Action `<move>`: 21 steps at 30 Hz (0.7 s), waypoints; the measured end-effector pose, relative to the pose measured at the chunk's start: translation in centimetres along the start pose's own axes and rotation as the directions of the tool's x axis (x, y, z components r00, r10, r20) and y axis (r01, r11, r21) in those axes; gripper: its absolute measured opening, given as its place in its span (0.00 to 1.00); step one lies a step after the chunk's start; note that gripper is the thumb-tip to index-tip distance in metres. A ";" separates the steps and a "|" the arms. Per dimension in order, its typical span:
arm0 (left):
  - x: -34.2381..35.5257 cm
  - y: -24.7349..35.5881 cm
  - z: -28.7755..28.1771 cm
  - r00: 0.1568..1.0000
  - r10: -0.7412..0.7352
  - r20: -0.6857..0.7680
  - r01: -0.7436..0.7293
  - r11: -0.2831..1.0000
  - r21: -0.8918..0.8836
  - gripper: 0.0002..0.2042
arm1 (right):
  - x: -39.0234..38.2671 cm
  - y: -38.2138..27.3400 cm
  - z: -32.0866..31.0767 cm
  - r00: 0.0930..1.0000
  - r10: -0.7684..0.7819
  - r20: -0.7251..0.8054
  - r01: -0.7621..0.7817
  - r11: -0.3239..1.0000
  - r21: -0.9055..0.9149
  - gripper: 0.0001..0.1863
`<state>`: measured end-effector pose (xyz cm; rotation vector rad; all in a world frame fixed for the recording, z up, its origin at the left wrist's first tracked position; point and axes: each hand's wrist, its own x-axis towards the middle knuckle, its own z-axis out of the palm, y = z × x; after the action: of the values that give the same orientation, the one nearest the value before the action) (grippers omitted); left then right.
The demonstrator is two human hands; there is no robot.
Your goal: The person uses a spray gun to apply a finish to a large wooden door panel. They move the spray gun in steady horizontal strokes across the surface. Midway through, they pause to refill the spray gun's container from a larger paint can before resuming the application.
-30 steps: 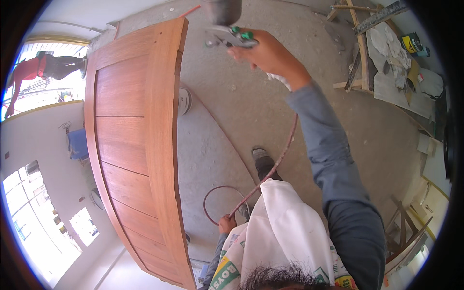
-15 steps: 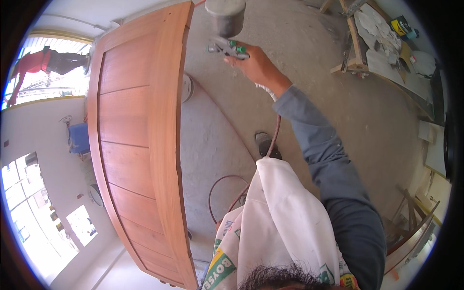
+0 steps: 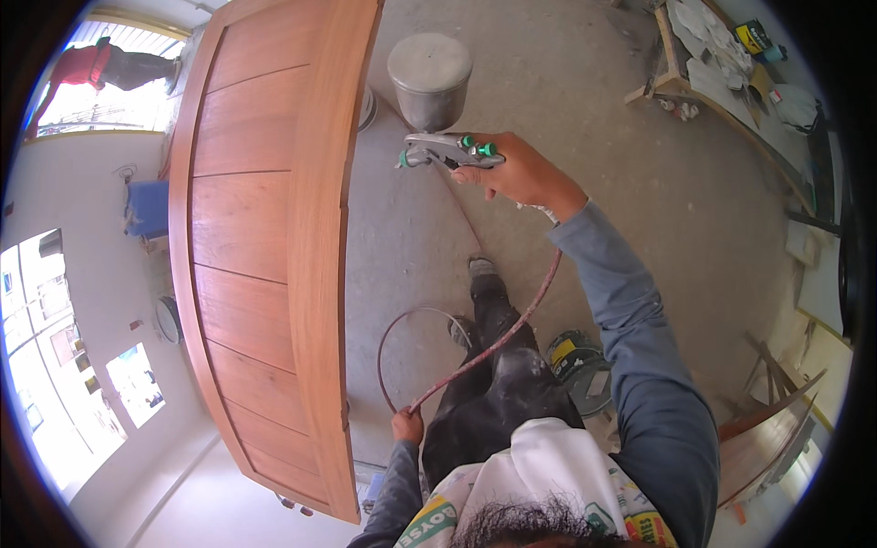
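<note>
My right hand (image 3: 525,173) is wrapped round the handle of a spray gun (image 3: 443,149) with green knobs. Its round grey paint cup (image 3: 429,80) sits on top, and the nozzle points left toward a large reddish-brown wooden panelled door (image 3: 247,219). A gap separates the nozzle from the door's near edge. From the gun a thin reddish hose (image 3: 498,342) runs down to my left hand (image 3: 407,426), which is closed on it low by the door's edge. Beyond that hand the hose bends into a loop above the floor.
A dark bucket (image 3: 580,365) stands by my legs. At the far right a wooden-framed bench (image 3: 708,82) holds papers and cans. Wood pieces (image 3: 776,411) lean at the lower right. Another person in red (image 3: 87,68) is at the far-left opening, near a blue container (image 3: 149,208).
My right hand and the spray gun have come nearer and show lower in view. My left hand on the hose has come into sight, and my legs and the bucket now show.
</note>
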<state>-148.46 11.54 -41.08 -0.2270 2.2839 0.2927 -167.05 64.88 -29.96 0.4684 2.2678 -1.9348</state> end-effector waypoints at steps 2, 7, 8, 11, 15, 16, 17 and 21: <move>0.6 -0.1 1.0 1.000 0.024 -0.012 -0.024 1.000 -0.006 0.23 | 1.1 0.6 -0.2 1.000 0.015 -0.008 -0.014 1.000 0.012 0.23; 4.0 1.9 2.5 0.991 -0.111 0.069 0.118 0.987 -0.111 0.24 | 9.2 3.0 -2.7 0.921 -0.213 -0.327 0.190 0.976 -0.102 0.24; 5.6 0.6 3.7 0.975 -0.183 0.123 0.199 0.971 -0.132 0.24 | 11.0 3.4 -3.7 0.891 -0.253 -0.376 0.219 0.967 -0.132 0.24; 8.3 -2.1 6.5 0.937 -0.271 0.220 0.312 0.932 -0.182 0.24 | 16.8 4.1 -6.2 0.799 -0.351 -0.488 0.293 0.936 -0.194 0.23; 9.4 -2.0 5.4 0.956 -0.192 0.224 0.227 0.963 -0.146 0.23 | 19.9 3.3 -7.8 0.755 -0.273 -0.596 0.267 0.958 -0.101 0.19; 9.3 -2.1 5.3 0.959 -0.177 0.222 0.211 0.967 -0.140 0.23 | 19.8 2.9 -7.7 0.767 -0.220 -0.603 0.240 0.970 -0.049 0.19; 9.3 -2.4 5.2 0.962 -0.163 0.217 0.194 0.972 -0.129 0.23 | 19.4 3.1 -7.3 0.789 -0.210 -0.577 0.227 0.973 -0.043 0.19; 8.9 -4.6 5.1 0.977 -0.079 0.198 0.090 0.995 -0.047 0.23 | 14.9 4.2 -4.3 0.875 -0.204 -0.439 0.188 0.979 -0.081 0.21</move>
<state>-149.53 8.00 -51.66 -0.3096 2.0677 0.3203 -179.39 71.97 -37.46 0.7767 2.7191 -2.0448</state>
